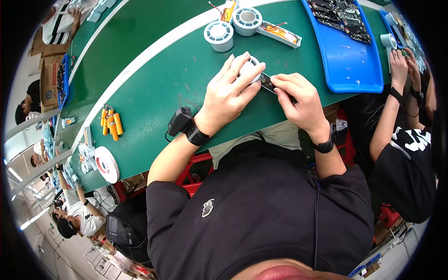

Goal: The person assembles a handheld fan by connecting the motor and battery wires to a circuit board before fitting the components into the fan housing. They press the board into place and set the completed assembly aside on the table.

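Note:
My left hand [228, 91] is closed around the round head of a pale handheld fan housing [247, 70], with its fingers covering much of it. My right hand [301, 100] pinches a small black circuit board [267, 82] at the handle end of that housing. Whether the board is seated in the handle is hidden by the fingers. Beyond my hands, two more round fan heads, a left one [219, 36] and a right one [247, 21], stand close together. An open handle [280, 33] beside them shows an orange battery and thin wires.
A blue tray [350, 77] with dark circuit boards [343, 18] lies to the right on the green table [163, 93]. Several orange cylindrical batteries [111, 122] and a white reel [107, 164] are at left. A co-worker's hands [403, 65] work at far right.

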### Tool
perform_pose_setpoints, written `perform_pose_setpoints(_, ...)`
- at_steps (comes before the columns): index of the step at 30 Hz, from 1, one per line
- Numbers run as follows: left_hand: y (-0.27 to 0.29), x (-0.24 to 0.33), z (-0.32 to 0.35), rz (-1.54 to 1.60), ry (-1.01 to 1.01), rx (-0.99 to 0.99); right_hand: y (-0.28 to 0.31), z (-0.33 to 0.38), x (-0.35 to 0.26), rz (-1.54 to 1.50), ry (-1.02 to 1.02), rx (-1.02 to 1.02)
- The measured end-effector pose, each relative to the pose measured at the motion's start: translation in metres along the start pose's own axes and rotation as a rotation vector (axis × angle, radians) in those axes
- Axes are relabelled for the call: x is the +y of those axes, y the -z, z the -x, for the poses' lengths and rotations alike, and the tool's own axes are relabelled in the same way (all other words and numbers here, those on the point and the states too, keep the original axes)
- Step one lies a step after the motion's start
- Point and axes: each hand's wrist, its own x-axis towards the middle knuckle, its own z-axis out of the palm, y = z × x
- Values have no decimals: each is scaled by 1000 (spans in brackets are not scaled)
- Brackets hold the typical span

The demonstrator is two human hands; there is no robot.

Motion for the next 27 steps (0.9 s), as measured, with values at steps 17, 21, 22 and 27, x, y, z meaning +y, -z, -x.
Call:
perform_pose_setpoints(17,-7,-8,5,66,-47,102,-18,4,-31,382,-52,-7)
perform_pose_setpoints(21,-8,-8,5,59,-45,109,-17,-2,-30,400,-43,-19)
perform_pose_setpoints(22,-8,-8,6,55,-46,111,-16,-3,-28,374,-46,-16)
perform_pose_setpoints(27,-9,-7,7,37,-40,105,-9,-6,-24,287,-70,-42)
